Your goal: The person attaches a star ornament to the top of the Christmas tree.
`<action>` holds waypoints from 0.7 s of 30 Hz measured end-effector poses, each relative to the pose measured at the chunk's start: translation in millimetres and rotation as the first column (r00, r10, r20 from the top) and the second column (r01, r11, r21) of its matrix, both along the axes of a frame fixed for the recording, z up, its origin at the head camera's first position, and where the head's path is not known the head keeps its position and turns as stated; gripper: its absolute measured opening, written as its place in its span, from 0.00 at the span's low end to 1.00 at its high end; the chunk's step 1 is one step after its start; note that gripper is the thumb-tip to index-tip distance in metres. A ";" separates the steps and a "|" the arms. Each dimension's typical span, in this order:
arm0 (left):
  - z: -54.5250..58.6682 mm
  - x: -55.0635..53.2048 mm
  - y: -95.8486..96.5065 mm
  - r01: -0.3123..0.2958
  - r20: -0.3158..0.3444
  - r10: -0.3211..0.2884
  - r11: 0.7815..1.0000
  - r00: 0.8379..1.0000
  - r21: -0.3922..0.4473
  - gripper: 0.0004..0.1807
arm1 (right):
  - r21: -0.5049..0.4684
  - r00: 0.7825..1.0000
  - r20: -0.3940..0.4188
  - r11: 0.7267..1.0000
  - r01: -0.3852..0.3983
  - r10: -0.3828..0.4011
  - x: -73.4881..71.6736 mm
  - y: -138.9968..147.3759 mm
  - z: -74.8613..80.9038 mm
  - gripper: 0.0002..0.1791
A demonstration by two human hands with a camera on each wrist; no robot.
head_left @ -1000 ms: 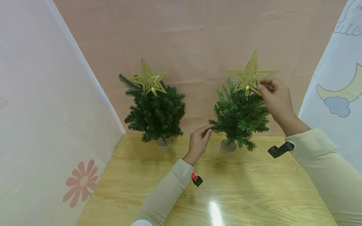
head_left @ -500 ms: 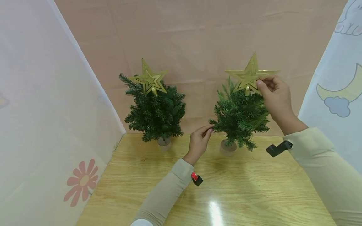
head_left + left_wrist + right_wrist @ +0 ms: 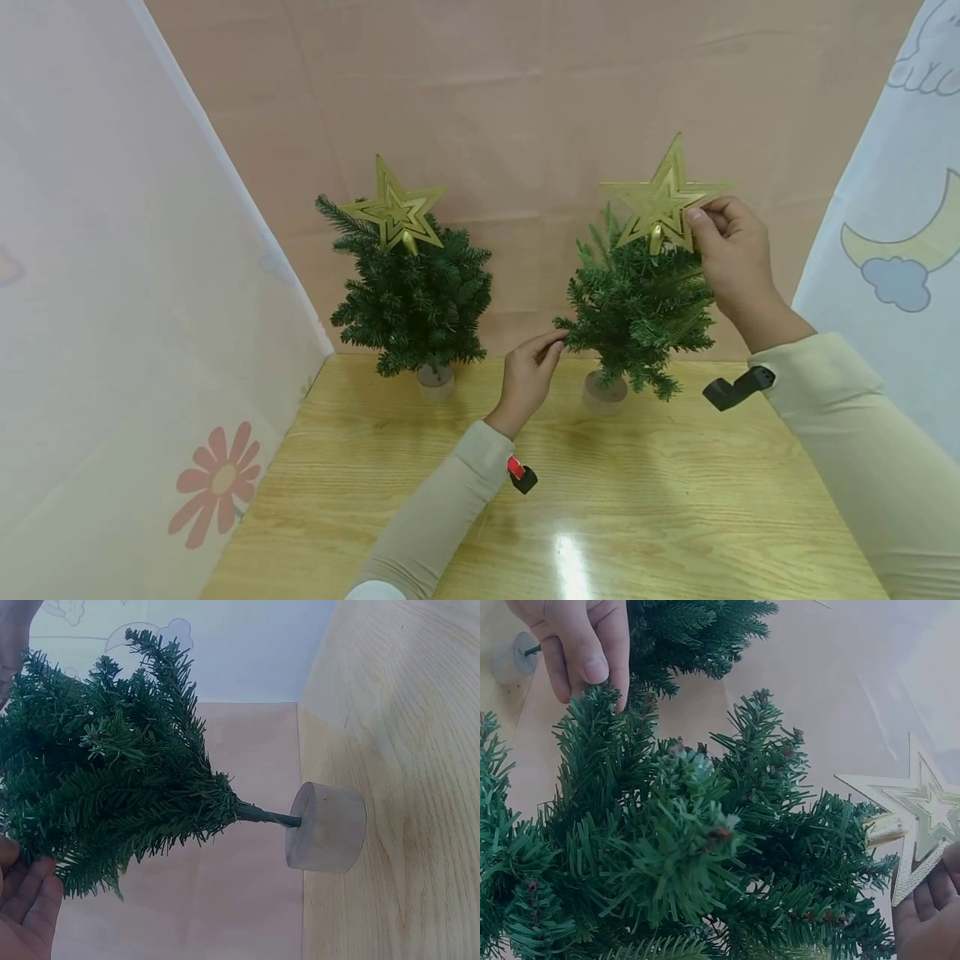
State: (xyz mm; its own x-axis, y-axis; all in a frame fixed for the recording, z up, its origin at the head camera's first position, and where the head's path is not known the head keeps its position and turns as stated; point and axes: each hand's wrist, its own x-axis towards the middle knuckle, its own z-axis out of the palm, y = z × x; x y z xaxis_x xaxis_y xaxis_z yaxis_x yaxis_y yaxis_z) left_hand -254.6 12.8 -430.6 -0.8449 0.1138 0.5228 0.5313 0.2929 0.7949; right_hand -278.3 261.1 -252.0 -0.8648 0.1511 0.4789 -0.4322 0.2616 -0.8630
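A small artificial Christmas tree [image 3: 637,308] stands on the right in the head view, on a round wooden base [image 3: 330,829]. At its top is a gold star topper [image 3: 666,200], whose short socket sits among the upper needles. My right hand [image 3: 735,254] pinches the star's right lower side between thumb and fingers; in the right wrist view this hand [image 3: 930,919] is partly cut off. Low on the tree's left side, my left hand [image 3: 523,379] pinches a branch tip, which the right wrist view shows between the left hand's [image 3: 581,645] thumb and fingers.
To the left stands a second tree [image 3: 420,304] on a similar base [image 3: 437,383], topped by another gold star [image 3: 397,212]. Both trees stand at the back of the wooden table [image 3: 600,508], near a pinkish backdrop [image 3: 510,100]. Pale printed cloths hang on both sides.
My right hand has turned the star slightly and shifted it a little upward. The left hand stays at the branch tip, and the trees keep their places.
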 end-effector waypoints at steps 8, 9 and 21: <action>-0.4 1.0 -0.1 -0.008 0.006 0.008 1.000 1.000 0.001 0.17 | 0.009 0.996 0.089 0.999 -0.033 0.032 0.4 2.6 4.2 0.09; -0.4 1.0 -0.2 -0.007 0.004 0.007 1.000 1.000 0.002 0.17 | -0.004 0.995 0.093 0.999 -0.047 0.047 0.5 2.5 4.9 0.09; -3.3 -1.5 0.6 -0.001 -0.009 0.001 1.000 1.000 0.003 0.17 | -0.169 0.986 0.069 0.976 -0.141 0.154 2.3 -0.5 6.9 0.10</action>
State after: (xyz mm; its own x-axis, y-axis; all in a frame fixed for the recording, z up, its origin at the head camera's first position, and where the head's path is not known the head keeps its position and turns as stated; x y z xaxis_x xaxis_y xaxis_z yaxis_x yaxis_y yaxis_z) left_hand -256.1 13.4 -434.0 -0.8403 0.1108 0.5307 0.5380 0.2910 0.7911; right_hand -276.0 260.6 -245.2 -0.9183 0.0892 0.3857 -0.3823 0.0534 -0.9225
